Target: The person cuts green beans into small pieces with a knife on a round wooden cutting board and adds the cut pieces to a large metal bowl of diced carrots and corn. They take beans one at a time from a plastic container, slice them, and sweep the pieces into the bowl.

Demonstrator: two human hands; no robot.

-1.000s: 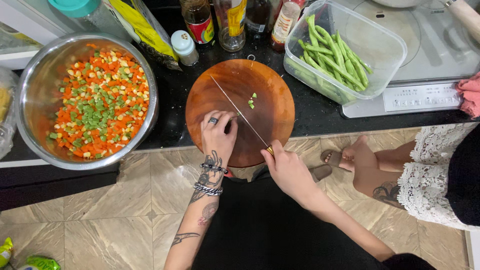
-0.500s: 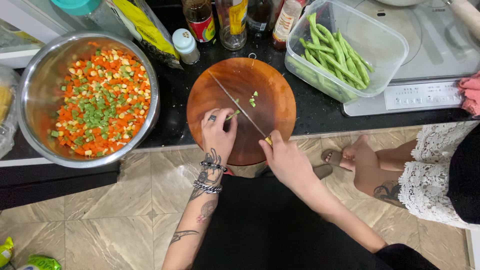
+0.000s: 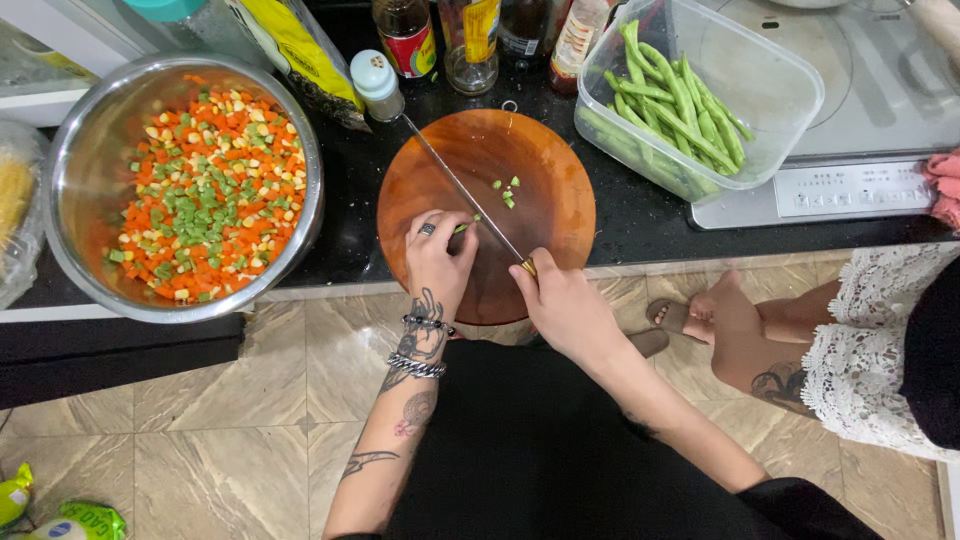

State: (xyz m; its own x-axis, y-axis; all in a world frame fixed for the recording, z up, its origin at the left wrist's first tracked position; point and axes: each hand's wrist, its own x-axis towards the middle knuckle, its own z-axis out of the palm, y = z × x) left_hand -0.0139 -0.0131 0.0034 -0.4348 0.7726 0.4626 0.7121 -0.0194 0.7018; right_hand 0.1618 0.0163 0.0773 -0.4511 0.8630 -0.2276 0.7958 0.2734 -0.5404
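A knife (image 3: 462, 190) is gripped in the closed right hand (image 3: 565, 305), its blade laid across the round wooden board (image 3: 540, 215) — a green bean (image 3: 462, 228) is pinned there by the curled left hand (image 3: 438, 258), cut pieces (image 3: 508, 192) just beyond the blade.

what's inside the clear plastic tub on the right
Whole green beans fill the left side of the clear plastic tub; its right side looks bare. Anything beneath the beans is hidden.
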